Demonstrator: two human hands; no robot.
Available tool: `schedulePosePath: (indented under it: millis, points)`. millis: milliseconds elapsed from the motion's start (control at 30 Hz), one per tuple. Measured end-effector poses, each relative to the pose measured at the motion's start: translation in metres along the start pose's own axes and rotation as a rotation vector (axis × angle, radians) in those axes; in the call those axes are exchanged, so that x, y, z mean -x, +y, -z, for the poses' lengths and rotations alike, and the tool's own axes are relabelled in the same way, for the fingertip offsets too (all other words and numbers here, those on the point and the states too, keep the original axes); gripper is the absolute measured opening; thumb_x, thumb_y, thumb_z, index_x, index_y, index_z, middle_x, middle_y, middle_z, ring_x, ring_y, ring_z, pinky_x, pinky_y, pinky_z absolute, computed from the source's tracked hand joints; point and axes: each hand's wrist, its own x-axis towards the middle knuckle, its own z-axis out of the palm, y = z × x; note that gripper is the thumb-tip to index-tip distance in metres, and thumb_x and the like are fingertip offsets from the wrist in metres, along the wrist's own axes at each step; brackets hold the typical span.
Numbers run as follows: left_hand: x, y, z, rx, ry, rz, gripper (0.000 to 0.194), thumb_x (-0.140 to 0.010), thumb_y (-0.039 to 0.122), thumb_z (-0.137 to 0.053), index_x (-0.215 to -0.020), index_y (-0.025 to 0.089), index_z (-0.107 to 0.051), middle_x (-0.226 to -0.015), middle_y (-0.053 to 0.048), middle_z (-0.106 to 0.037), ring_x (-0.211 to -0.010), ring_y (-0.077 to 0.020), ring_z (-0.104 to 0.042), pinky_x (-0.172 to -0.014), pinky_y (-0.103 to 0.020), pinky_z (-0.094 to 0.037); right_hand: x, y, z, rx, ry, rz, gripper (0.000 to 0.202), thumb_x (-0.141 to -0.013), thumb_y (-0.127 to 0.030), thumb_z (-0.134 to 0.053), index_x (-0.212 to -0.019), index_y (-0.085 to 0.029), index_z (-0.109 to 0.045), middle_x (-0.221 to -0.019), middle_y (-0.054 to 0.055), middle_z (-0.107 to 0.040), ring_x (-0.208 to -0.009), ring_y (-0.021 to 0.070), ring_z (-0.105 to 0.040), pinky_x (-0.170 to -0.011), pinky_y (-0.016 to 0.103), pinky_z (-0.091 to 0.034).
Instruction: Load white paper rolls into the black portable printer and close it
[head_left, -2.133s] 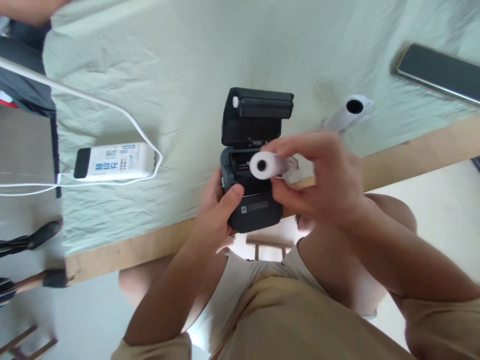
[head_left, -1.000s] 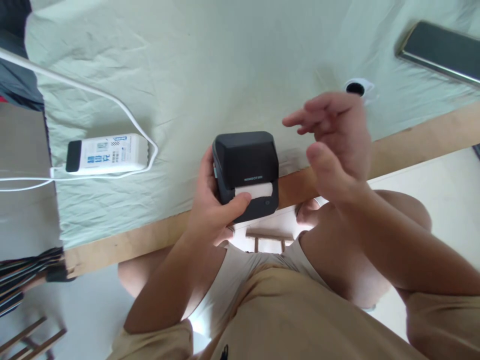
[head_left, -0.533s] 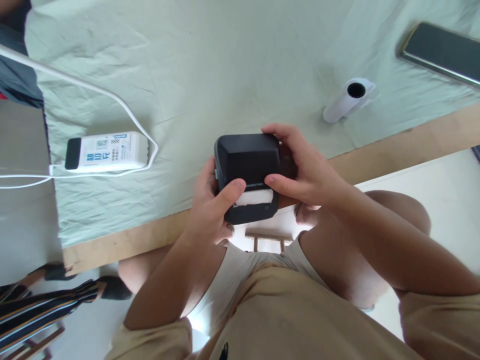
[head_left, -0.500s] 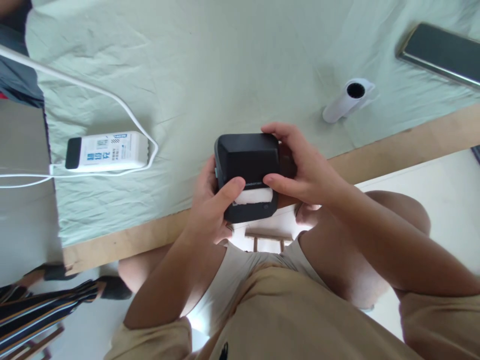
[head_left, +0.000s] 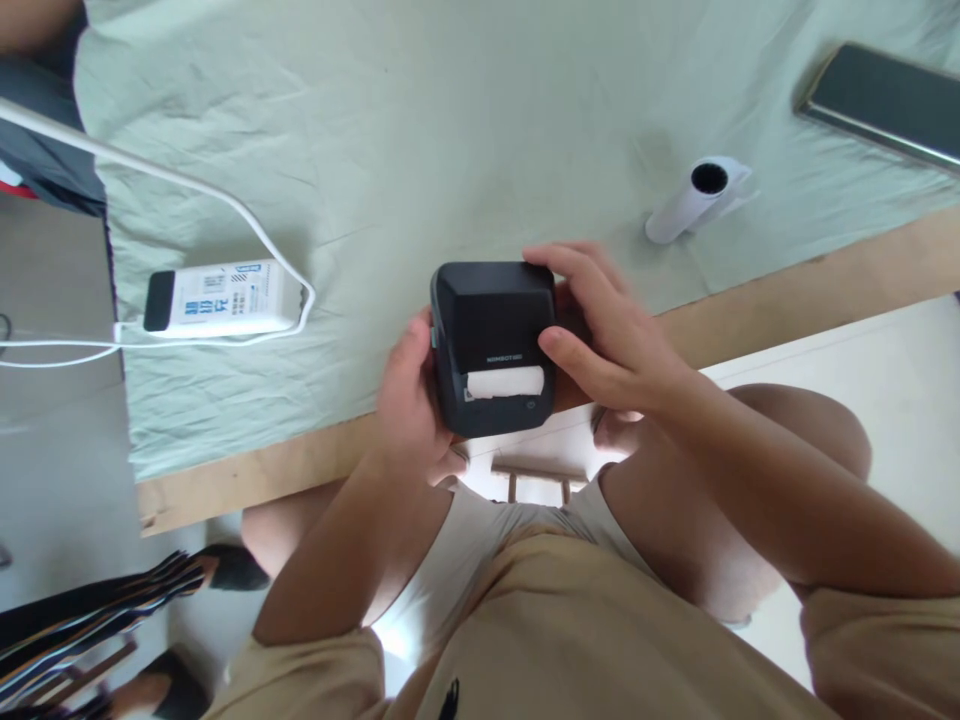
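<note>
Between my hands, over the table's front edge, is a small black label printer (head_left: 495, 318) with its lid down. A strip of white paper (head_left: 506, 382) shows at the slot in its front. My left hand (head_left: 411, 400) grips the printer's left side, thumb along the edge and the other fingers hidden beneath. My right hand (head_left: 604, 335) holds the right side, with the index finger at the far corner and the thumb near the lid's right edge. Some of its fingers are hidden or blurred.
On the green cloth (head_left: 420, 130) a white power bank (head_left: 232, 298) with a white cable (head_left: 187, 180) lies left. A white paper roll (head_left: 686, 205) stands right, and a dark flat device (head_left: 885, 105) lies beyond it. Another person's striped clothing (head_left: 90, 610) shows lower left.
My left thumb has moved off the printer's front to its left side. The right thumb has slid slightly up and right. The printer stays in nearly the same place.
</note>
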Motion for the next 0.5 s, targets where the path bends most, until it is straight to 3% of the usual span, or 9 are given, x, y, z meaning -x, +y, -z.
schedulePosePath:
  millis: [100, 200, 300, 500]
  points:
    - [-0.0033, -0.0007, -0.0036, 0.024, 0.128, 0.033, 0.043, -0.099, 0.065, -0.070, -0.094, 0.024, -0.075, -0.077, -0.002, -0.075, -0.072, -0.0236, -0.076, -0.057, -0.033, -0.060, 0.0010, -0.0005, 0.0020, 0.071, 0.180, 0.061, 0.032, -0.108, -0.043, -0.056, -0.137, -0.029, -0.063, -0.117, 0.011, -0.072, -0.093, 0.0229, -0.069, -0.087, 0.043, -0.065]
    - [-0.0059, -0.0022, -0.0053, 0.082, 0.164, 0.049, 0.030, -0.101, 0.048, -0.072, -0.088, 0.021, -0.075, -0.076, -0.001, -0.074, -0.064, -0.0170, -0.069, -0.053, -0.028, -0.056, 0.0013, -0.0046, 0.0060, 0.100, 0.129, -0.012, 0.022, -0.106, -0.036, -0.057, -0.127, -0.032, -0.064, -0.098, 0.007, -0.072, -0.091, 0.0251, -0.069, -0.085, 0.044, -0.064]
    - [-0.0071, -0.0043, -0.0046, 0.123, 0.138, -0.014, 0.029, -0.102, 0.042, -0.072, -0.083, 0.020, -0.075, -0.076, 0.000, -0.073, -0.063, -0.0143, -0.068, -0.056, -0.025, -0.056, 0.0007, -0.0078, 0.0070, 0.058, 0.035, -0.030, 0.027, -0.102, -0.029, -0.065, -0.128, -0.032, -0.062, -0.100, 0.006, -0.074, -0.092, 0.0243, -0.071, -0.085, 0.042, -0.065]
    - [-0.0102, -0.0047, -0.0009, 0.107, 0.064, -0.070, 0.030, -0.095, 0.043, -0.082, -0.079, 0.020, -0.072, -0.077, -0.001, -0.072, -0.062, -0.0139, -0.065, -0.053, -0.025, -0.052, -0.0005, -0.0028, 0.0076, -0.038, 0.027, 0.036, 0.044, -0.092, -0.025, -0.074, -0.133, -0.029, -0.059, -0.103, 0.004, -0.072, -0.091, 0.0214, -0.071, -0.080, 0.036, -0.064]
